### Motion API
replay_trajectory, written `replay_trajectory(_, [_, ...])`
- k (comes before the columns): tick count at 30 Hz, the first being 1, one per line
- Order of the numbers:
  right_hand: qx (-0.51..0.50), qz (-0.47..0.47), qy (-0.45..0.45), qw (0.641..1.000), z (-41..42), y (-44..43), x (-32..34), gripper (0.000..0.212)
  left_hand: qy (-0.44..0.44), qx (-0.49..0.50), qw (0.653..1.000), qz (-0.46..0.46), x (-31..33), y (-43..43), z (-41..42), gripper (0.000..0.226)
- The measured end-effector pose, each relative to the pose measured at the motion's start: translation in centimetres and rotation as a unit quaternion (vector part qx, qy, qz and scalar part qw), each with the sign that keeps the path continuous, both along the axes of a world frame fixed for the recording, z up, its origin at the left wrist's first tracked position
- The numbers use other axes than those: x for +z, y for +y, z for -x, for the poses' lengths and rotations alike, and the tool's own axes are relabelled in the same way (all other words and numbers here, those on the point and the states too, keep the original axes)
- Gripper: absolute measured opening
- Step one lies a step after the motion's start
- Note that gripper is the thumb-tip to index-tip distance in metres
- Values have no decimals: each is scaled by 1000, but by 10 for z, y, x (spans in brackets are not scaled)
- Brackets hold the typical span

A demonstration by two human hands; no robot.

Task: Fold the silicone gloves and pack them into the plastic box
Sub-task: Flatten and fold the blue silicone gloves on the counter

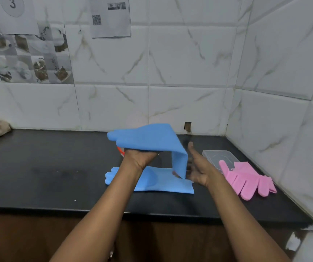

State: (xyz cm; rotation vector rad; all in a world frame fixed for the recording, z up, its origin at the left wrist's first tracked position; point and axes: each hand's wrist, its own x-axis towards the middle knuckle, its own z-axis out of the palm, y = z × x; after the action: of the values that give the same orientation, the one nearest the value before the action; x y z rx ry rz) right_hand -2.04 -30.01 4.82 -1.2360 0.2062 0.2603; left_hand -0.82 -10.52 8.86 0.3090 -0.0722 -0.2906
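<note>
We see the left hand (139, 157) at frame centre clamped on a blue glove (148, 138) lifted above the black counter (38, 167), its cuff end drooping down-right to the right hand (197, 167), whose fingers are spread open w/ the cuff edge touching, poss. pinched at the thumb, we can't tell. A second blue glove (161, 182) lies flat directly under both hands. Pink gloves (246, 180) lie centre-right, overlapping the clear plastic box (216, 155) near the wall.
</note>
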Motion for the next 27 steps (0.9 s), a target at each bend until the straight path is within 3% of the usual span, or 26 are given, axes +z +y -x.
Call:
replay_trajectory(2, [22,-172,37,984,0,2,-8,63,-8,-14,1000,-23,7,-5,-2,13])
replay_trajectory(5, [-66,-193,-21,979,-10,-3,-8,26,2,-4,998,-60,2,7,-20,15])
replay_trajectory(7, [-138,-94,-74,983,-15,-13,-8,17,6,16,991,-130,-9,33,-28,28])
replay_trajectory(9, [-157,61,-92,981,-19,-24,-19,13,36,-1,986,-165,-30,66,-33,57])
replay_trajectory(11, [-137,152,-68,976,-22,-26,-39,23,101,-23,971,-215,-59,96,-35,90])
replay_trajectory(12, [-131,182,-56,973,-24,-26,-51,27,121,-43,960,-249,-70,108,-34,92])
replay_trajectory(16, [-146,272,-59,949,-32,-26,-75,17,105,-27,882,-458,-82,126,-36,48])
replay_trajectory(19, [-135,349,-91,923,-41,-25,-78,16,85,20,783,-616,-76,119,-33,39])
replay_trajectory(21, [-146,393,-118,900,-43,-23,-78,13,88,54,730,-675,-70,115,-34,35])
replay_trajectory(24, [-180,391,-155,889,-47,-23,-71,21,64,108,723,-679,-60,117,-42,32])
replay_trajectory(27, [-181,378,-153,895,-46,-20,-71,13,63,121,732,-668,-60,126,-41,34])
